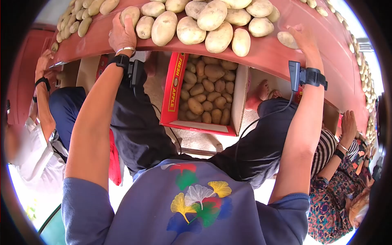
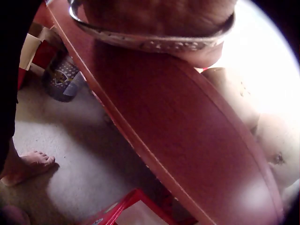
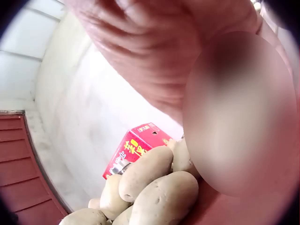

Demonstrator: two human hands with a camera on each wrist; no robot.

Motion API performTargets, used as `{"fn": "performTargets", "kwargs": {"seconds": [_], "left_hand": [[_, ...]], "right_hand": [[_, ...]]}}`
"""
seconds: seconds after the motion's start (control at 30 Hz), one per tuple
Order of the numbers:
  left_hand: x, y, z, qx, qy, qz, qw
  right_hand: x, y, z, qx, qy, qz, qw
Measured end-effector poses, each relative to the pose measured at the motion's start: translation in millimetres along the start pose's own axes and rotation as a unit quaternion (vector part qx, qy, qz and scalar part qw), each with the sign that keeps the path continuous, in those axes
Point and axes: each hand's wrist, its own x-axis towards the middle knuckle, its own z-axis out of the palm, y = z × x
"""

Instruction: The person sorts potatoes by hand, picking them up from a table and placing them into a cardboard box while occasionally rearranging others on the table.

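Observation:
My left hand (image 1: pixel 122 38), with a metal bangle (image 2: pixel 159 43) at its wrist, grips a pale potato (image 1: pixel 131 15) at the left end of a row on the red tabletop. Part of that potato is hidden behind the thumb and fingers. On the right, my other hand (image 1: pixel 305 40) curls its fingers about a second potato (image 1: pixel 287 40), low over the table near its edge. A large blurred oval (image 3: pixel 239 117) sits against the palm in the right wrist view. Between the hands lies a heap of potatoes (image 1: pixel 212 16).
Beneath the table edge, between the knees, stands a red carton (image 1: pixel 174 92) of smaller potatoes. Other people's hands (image 1: pixel 348 127) work on both sides. More potatoes (image 1: pixel 84 26) lie at the far left. A red box (image 3: pixel 136 145) stands behind the heap.

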Motion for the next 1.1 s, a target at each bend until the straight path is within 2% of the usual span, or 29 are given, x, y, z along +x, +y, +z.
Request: {"fn": "performTargets", "kwargs": {"seconds": [0.07, 0.17, 0.27, 0.37, 0.4, 0.53, 0.57, 0.63, 0.67, 0.77, 0.8, 0.9, 0.93, 1.03, 1.1], "left_hand": [[-2, 0, 0, -0.003, -0.002, 0.004, 1.000], [1, -1, 2, 0.007, 0.003, 0.002, 1.000], [-1, -2, 0, 0.017, 0.000, -0.004, 1.000], [-1, 1, -2, 0.004, -0.009, 0.000, 1.000], [-1, -1, 0, 0.007, -0.005, 0.007, 1.000], [0, -3, 1, 0.003, -0.006, 0.002, 1.000], [0, -4, 2, 0.005, -0.003, 0.004, 1.000], [-1, -1, -2, 0.006, -0.003, 0.003, 1.000], [-1, 1, -3, 0.006, -0.008, -0.009, 1.000], [-2, 2, -2, 0.008, -0.011, -0.008, 1.000], [0, 0, 0, 0.012, -0.007, 0.001, 1.000], [0, -2, 2, 0.011, -0.002, 0.009, 1.000], [-1, -1, 1, 0.007, -0.004, 0.004, 1.000], [-1, 4, 0, 0.001, -0.002, 0.000, 1.000], [-1, 2, 0, -0.002, 0.007, 0.017, 1.000]], "right_hand": [[-19, -7, 0, 0.138, -0.061, 0.046, 0.987], [-38, -9, -13, 0.093, -0.194, -0.044, 0.976], [-68, -12, -8, 0.145, -0.223, -0.104, 0.958], [-81, -20, -9, 0.034, -0.235, -0.182, 0.954], [-88, -27, -9, 0.037, -0.224, -0.212, 0.951], [-105, -48, -16, 0.198, -0.429, -0.179, 0.863], [-108, -55, -12, 0.174, -0.424, -0.212, 0.863], [-113, -55, 7, 0.245, -0.353, -0.311, 0.848], [-117, -61, 15, 0.315, -0.306, -0.277, 0.855], [-108, -70, -4, 0.386, -0.243, -0.218, 0.863], [-100, -69, -6, 0.397, -0.191, -0.206, 0.874], [-75, -67, -6, 0.311, 0.022, -0.180, 0.933], [-66, -68, -6, 0.284, 0.042, -0.197, 0.938], [-31, -60, 10, 0.182, 0.148, -0.327, 0.916], [-14, -62, 23, 0.162, 0.111, -0.335, 0.921]]}}
